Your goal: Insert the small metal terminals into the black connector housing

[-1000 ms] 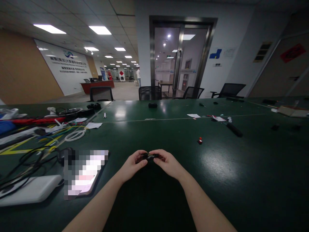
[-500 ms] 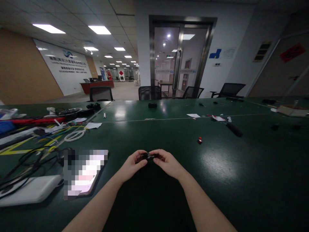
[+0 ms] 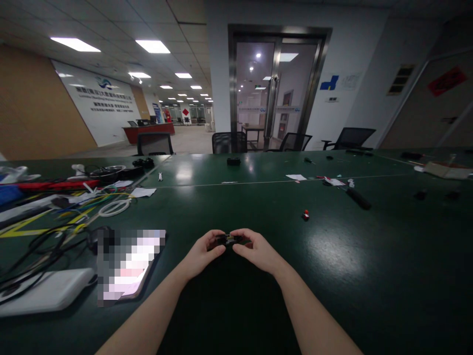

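Small dark object with a yellowish strip [image 3: 229, 240], near centre, above the glossy green table [image 3: 273, 212]; exact form too small to tell. Left hand [image 3: 205, 252]: fingers and thumb grasping its left end. Right hand [image 3: 256, 251]: likewise grasping its right end. To the left: flat phone with blurred, bright screen [image 3: 135, 266]. To the right, farther: small red-and-white item [image 3: 306, 215].
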Demonstrator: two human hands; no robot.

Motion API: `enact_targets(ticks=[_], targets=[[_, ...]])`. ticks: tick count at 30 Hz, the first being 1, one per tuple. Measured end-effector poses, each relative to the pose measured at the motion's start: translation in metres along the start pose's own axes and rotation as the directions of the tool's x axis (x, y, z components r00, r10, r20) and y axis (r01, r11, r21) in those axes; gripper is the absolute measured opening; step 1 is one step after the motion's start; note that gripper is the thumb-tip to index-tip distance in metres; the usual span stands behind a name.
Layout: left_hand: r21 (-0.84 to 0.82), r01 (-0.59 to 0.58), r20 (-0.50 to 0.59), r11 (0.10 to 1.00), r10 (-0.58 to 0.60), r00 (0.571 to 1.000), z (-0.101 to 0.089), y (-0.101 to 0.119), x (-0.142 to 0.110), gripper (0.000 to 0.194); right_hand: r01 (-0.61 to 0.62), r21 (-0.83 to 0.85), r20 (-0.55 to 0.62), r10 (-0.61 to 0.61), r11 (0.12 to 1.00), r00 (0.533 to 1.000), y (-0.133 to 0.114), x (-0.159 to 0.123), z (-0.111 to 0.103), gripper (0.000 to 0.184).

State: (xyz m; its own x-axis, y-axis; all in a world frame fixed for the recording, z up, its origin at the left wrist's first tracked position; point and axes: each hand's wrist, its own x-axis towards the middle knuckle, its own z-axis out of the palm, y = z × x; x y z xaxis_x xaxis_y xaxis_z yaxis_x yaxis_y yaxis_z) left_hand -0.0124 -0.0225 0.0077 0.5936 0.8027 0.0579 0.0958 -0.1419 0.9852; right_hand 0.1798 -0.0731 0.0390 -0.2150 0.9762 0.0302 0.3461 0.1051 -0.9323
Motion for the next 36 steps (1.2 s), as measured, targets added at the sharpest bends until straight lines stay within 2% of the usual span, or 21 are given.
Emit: enact_targets(ticks=[12,23,36], targets=[[-0.037,0.001,0.015,0.999,0.0,1.0,0.0008,-0.0004,0.0004,0.037,0.032,-0.028,-0.002,-0.032,0.999,0.999,0.0056,0.0027,0.0007,0.029],[-0.011,0.007,0.03,1.0,-0.007,1.0,-0.0006,-0.0002,-0.001,0.037,-0.033,-0.047,0.015,0.034,0.998,0.999,0.0045,0.0027,0.0004,0.031],[-0.051,0.041,0.036,0.998,-0.039,0.999,-0.0001,0.0051,-0.0024,0.042,0.021,-0.019,-0.007,-0.021,1.0,1.0,0.0059,0.0022,0.0014,0.026]])
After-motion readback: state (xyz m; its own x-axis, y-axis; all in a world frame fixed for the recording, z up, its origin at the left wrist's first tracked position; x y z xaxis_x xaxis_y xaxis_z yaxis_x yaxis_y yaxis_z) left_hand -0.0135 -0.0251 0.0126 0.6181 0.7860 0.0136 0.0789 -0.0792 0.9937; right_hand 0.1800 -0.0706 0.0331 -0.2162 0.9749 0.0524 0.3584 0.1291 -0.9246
